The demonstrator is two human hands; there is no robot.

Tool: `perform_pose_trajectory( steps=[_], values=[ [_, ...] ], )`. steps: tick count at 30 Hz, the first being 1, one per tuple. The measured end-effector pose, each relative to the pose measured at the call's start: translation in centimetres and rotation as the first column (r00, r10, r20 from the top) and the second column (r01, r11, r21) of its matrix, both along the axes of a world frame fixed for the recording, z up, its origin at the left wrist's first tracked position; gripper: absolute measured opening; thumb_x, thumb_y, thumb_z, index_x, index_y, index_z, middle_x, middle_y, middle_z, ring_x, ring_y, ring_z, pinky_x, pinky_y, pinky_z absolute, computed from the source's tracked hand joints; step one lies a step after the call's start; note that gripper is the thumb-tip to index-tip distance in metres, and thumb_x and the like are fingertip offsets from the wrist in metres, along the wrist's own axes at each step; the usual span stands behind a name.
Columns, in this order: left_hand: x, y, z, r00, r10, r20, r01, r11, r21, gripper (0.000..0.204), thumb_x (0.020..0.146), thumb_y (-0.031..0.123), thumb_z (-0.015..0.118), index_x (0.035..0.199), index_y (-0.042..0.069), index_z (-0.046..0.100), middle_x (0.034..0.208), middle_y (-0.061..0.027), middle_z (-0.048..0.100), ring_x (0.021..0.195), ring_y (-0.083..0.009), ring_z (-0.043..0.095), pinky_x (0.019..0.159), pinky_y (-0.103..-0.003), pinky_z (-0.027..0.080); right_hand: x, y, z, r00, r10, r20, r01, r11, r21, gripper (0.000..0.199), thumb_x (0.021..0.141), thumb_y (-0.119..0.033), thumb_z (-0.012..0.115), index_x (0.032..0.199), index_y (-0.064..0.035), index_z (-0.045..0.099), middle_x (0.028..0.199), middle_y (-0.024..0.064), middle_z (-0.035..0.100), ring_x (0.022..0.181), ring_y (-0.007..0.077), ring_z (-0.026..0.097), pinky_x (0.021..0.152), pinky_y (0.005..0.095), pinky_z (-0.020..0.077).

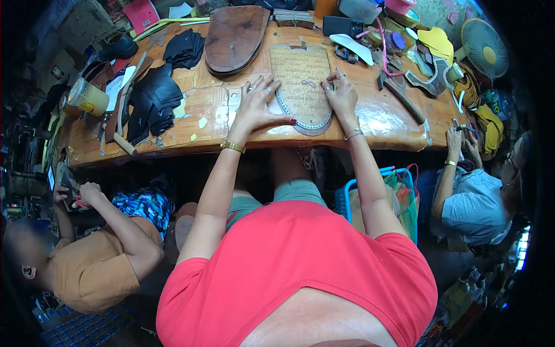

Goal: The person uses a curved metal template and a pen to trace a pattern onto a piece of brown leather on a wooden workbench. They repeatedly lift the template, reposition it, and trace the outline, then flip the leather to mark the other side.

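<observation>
Where flanked closely by a splayed, empty left hand point(258, 105) and a right hand point(343, 97) apparently pinching a slim tool point(336, 70), find the tan panel point(300, 98) pointing lengthwise forward.

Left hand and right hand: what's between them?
The tan patterned board lies between the left hand and the right hand, seen in the head view.

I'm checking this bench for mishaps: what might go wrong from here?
The tan template might shift over the brown piece beneath if the left hand, at its left edge, slackens. The thin tool in the right hand might stray from the template's edge. The hammer, handle toward the front of the bench, might be knocked.
</observation>
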State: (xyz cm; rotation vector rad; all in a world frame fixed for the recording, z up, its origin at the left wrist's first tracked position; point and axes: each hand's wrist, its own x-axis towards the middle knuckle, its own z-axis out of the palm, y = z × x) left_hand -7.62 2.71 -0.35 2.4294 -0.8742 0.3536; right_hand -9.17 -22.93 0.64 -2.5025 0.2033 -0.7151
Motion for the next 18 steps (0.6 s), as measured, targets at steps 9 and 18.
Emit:
perform_pose_trajectory(
  steps=[9,18],
  values=[
    [0.0,0.0,-0.2,1.0,0.001,-0.005,-0.001,1.0,0.001,0.108,0.05,0.077,0.07,0.132,0.009,0.052,0.143,-0.0182,0.04,0.136,-0.0353,0.032,0.111,-0.052,0.016,-2.3,-2.3,-0.4,0.981,0.196,-0.011,-0.186,0.945,0.27,0.031,0.071,-0.019,0.078,0.093,-0.0046,0.064,0.09,0.0129,0.07,0.069,0.0208,0.068,0.065,0.032,0.0508],
    [-0.3,-0.3,0.2,1.0,-0.016,0.006,0.016,1.0,0.022,0.101,0.053,0.074,0.071,0.128,0.008,0.053,0.142,-0.0177,0.042,0.136,-0.0355,0.032,0.11,-0.055,0.016,-2.2,-3.5,-1.8,0.947,0.319,0.024,-0.303,0.868,0.393,0.029,0.073,-0.012,0.076,0.097,-0.0018,0.063,0.115,0.0135,0.065,0.066,0.0118,0.061,0.067,0.0269,0.0506]
  ],
)
